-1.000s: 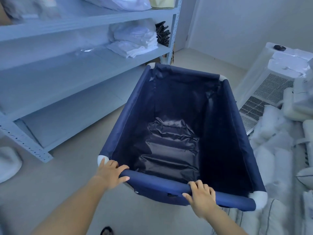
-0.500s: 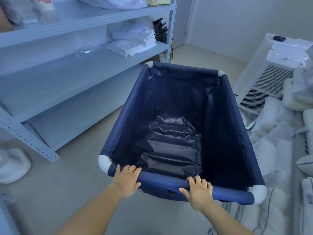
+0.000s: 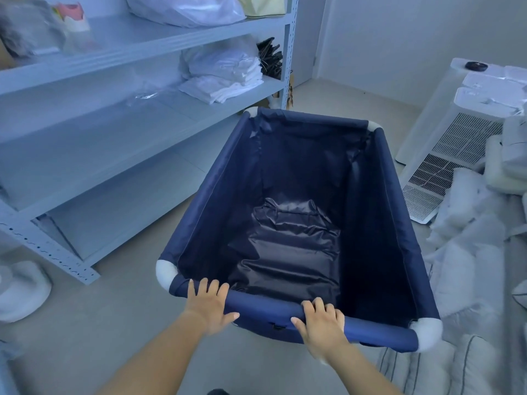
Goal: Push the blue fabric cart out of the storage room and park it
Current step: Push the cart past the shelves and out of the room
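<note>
Blue fabric cart (image 3: 288, 212) dead centre on the pale floor (image 3: 85, 332), standing between the metal shelving (image 3: 119, 115) on the left and a heap of white pillows (image 3: 467, 252) on the right. Empty inside, just a crinkled dark liner (image 3: 288, 252) along the bottom. White corner caps showing at all four corners. Wheels and underside out of sight below the fabric.

Left hand (image 3: 209, 305) draped over the near rail by the left corner, fingers over the top, thumb underneath. Right hand (image 3: 320, 323) wrapped on the same rail further right, well apart from the left.

Folded white linen (image 3: 222, 78) on the middle shelf, a dark bundle behind it too murky to name. White vented appliance (image 3: 456, 143) leaning at the right, partly buried by pillows, cut off at the frame edge. Something dark at the bottom edge, barely visible.
</note>
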Tool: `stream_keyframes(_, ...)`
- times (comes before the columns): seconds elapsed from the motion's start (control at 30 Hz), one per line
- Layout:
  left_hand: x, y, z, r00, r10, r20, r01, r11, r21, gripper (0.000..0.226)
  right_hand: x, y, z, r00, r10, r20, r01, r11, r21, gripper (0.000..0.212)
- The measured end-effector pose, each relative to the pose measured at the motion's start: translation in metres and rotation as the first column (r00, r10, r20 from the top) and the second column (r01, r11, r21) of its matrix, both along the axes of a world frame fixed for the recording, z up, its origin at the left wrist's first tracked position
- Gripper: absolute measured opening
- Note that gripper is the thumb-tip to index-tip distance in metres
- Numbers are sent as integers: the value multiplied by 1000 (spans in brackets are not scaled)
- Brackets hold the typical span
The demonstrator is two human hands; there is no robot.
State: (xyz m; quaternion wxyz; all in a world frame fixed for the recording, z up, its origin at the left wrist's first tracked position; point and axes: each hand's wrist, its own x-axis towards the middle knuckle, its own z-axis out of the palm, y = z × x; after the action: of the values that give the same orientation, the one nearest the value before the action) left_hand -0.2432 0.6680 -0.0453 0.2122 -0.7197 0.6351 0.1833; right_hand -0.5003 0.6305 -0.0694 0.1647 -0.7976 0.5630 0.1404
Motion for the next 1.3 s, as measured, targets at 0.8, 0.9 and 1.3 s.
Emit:
stream_keyframes(0.8,72,-209,-2,975,-169,-148,178,983,53,74,48,-184,-1,992,-119,51,124,988,-91,48)
stream_keyframes(0.9,86,-234,-4,971,-181,-156,188,982,32,67,60,-205,1,989,-137,53,141,986,-83,48)
stream_keyframes(1.3,110,-342,-2,987,-101,-126,110,992,69,59,91,-303,-1,981,-169,98,169,986,0,47)
